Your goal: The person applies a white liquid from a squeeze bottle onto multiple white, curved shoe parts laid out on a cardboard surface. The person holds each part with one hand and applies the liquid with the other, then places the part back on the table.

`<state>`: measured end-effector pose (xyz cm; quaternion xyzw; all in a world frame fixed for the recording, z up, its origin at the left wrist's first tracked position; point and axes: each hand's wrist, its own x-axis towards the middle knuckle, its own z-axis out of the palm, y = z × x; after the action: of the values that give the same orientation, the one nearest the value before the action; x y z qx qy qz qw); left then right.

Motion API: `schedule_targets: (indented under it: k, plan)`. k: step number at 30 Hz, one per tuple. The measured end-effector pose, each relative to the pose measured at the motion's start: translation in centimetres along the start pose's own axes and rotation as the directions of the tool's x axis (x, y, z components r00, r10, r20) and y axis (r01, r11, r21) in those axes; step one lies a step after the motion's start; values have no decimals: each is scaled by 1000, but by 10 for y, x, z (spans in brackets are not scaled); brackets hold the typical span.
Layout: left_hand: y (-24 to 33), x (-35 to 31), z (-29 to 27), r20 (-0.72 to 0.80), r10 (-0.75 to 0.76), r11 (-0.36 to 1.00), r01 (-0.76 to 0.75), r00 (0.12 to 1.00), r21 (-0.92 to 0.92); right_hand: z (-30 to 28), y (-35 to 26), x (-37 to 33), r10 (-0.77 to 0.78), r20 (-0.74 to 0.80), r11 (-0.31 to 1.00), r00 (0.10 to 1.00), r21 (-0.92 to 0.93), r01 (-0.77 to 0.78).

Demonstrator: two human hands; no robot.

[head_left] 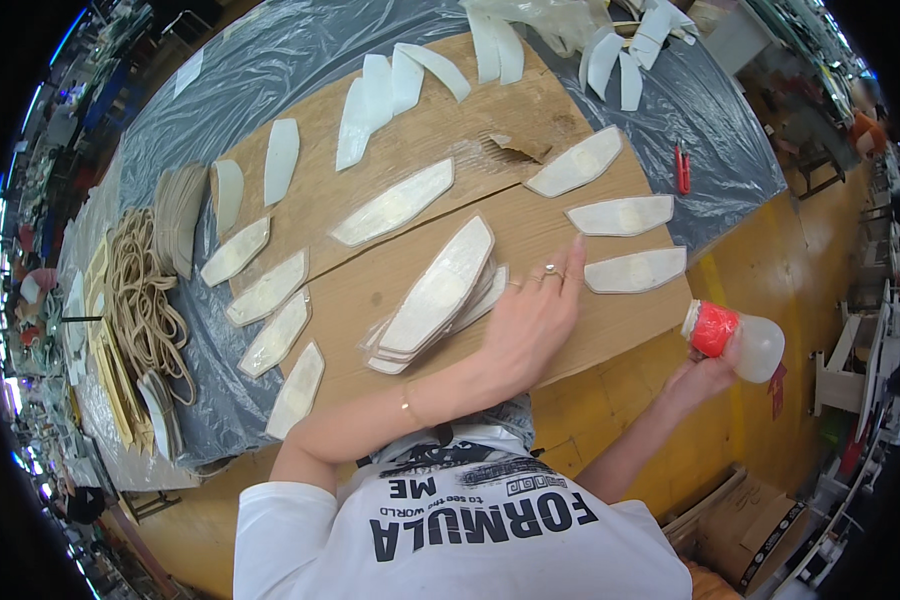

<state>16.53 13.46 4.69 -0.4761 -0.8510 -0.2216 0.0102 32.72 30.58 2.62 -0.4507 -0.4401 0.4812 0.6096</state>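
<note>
My left hand (538, 318) reaches over the brown cardboard (390, 290), palm down with fingers stretched out and a ring on one. Beside it lies a stack of white curved pads (435, 290), each with a clear rim. Off the cardboard's right edge, my right hand (703, 378) is wrapped round a translucent plastic bottle (760, 350) with a red band, tilted on its side. Near my left fingertips rest single white pads: one pad (635, 270) closest, then another pad (622, 215), and a third pad (575, 162) farther back.
More pads (270, 288) line the left edge, and plain white strips (352, 125) lie at the back. A coil of tan cord (145, 295) and stacked beige strips (178, 215) sit left on grey plastic sheeting (220, 120). A red cutter (682, 167) lies far right.
</note>
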Motion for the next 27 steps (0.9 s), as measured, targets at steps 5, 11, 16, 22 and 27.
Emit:
schedule_targets:
  k: [5,11,16,22,27]
  plan:
    - [-53,-13,-46,-70,-94,922,113,993,369,23,5,-16,-11,166,997,986,75,-1]
    - [-71,-32,-58,364,-277,961,264,890,86,40,1,-42,50,289,994,956,78,-76]
    - [-62,-43,-46,400,-120,992,91,908,90,43,0,-56,47,346,998,937,20,-57]
    - [-68,-53,-49,331,-87,996,74,940,51,45,1,-68,21,396,999,918,29,-35]
    - [-72,-66,-57,155,-105,994,102,982,30,49,-3,-95,-19,535,993,845,-89,79]
